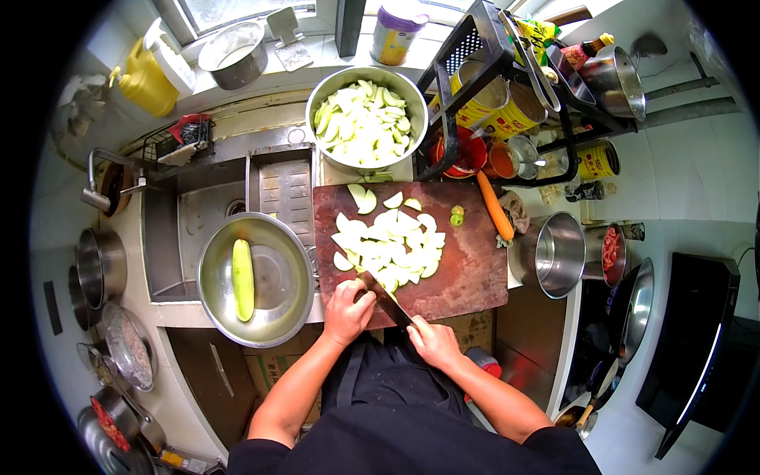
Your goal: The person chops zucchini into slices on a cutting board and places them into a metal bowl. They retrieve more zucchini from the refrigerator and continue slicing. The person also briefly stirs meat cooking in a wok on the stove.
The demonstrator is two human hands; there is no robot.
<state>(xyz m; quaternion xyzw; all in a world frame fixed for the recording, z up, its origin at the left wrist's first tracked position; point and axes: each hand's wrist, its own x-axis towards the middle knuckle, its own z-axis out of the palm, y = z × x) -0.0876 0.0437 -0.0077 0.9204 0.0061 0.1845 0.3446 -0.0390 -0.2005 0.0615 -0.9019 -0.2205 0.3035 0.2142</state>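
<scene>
My right hand is closed around the handle of a kitchen knife at the near edge of the wooden cutting board. Beside the blade tip, my left hand has its fingers curled on a piece of pale green vegetable, mostly hidden under them. A heap of sliced, peeled vegetable lies on the board just beyond both hands. To the left, a whole peeled cucumber-like vegetable rests in a wide steel bowl. Behind the board stands a steel pot full of similar slices.
A carrot lies across the board's right rim, and small green end pieces sit nearby. The sink is at left. A black rack with tins stands back right. A steel pot is right of the board.
</scene>
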